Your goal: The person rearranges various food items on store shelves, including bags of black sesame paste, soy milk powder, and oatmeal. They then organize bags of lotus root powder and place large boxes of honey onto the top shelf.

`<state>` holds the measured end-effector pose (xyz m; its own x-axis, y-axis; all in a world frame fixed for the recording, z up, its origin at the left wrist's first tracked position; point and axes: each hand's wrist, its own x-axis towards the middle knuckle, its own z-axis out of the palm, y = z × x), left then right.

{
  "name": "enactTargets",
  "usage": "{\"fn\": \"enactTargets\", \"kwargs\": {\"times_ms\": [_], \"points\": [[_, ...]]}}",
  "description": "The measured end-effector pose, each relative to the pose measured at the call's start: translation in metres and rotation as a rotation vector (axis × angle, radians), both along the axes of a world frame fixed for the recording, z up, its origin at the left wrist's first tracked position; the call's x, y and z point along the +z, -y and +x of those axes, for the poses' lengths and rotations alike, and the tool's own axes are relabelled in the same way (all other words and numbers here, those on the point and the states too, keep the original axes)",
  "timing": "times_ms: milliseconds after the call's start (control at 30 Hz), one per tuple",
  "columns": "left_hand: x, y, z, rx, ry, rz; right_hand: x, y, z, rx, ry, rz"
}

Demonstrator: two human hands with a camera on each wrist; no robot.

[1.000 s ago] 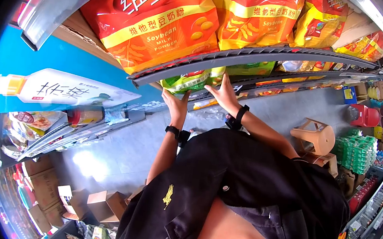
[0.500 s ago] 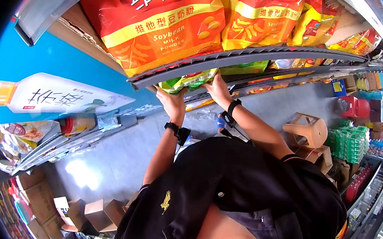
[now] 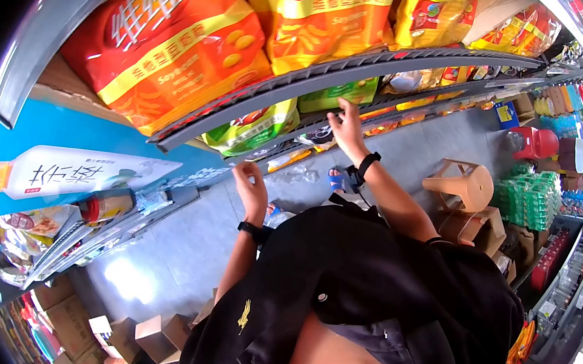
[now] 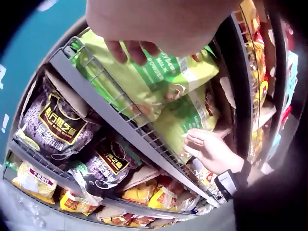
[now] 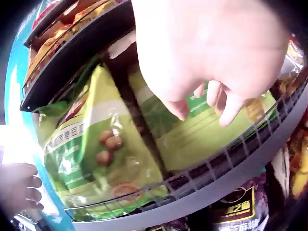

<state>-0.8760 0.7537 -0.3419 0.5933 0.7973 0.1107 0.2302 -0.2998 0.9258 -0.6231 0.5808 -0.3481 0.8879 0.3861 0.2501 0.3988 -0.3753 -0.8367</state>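
A green soybean powder bag (image 3: 254, 131) (image 4: 144, 72) (image 5: 91, 149) lies on the wire-edged middle shelf, with a second green bag (image 3: 341, 94) (image 4: 175, 120) (image 5: 192, 132) beside it. My left hand (image 3: 251, 192) (image 4: 159, 24) (image 5: 19, 187) is just off the first bag's near side, fingers loosely bent and holding nothing. Over the front of the second bag is my right hand (image 3: 347, 131) (image 4: 211, 151) (image 5: 211, 53), its fingers loosely bent and gripping nothing; whether the fingertips touch that bag I cannot tell.
Red-orange bags (image 3: 176, 54) fill the shelf above, behind a grey shelf edge (image 3: 318, 73). Purple bags (image 4: 57, 122) stand on the shelf below. A blue side panel (image 3: 45, 132) is at the left. Behind to the right are a tan stool (image 3: 467, 188) and green stacked goods (image 3: 530, 198).
Both hands have let go of the first green bag, which now lies on the shelf. The left hand has drawn back toward the body; the right has shifted right to the second bag.
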Motion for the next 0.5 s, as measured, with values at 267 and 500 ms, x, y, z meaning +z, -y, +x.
{"fn": "enactTargets", "kwargs": {"times_ms": [267, 500], "points": [[0.033, 0.055, 0.139, -0.394, 0.013, 0.084, 0.007, 0.057, 0.107, -0.126, 0.197, -0.125], [-0.002, 0.056, 0.231, -0.059, -0.174, 0.238, 0.011, 0.069, 0.130, 0.101, 0.127, -0.146]]}}
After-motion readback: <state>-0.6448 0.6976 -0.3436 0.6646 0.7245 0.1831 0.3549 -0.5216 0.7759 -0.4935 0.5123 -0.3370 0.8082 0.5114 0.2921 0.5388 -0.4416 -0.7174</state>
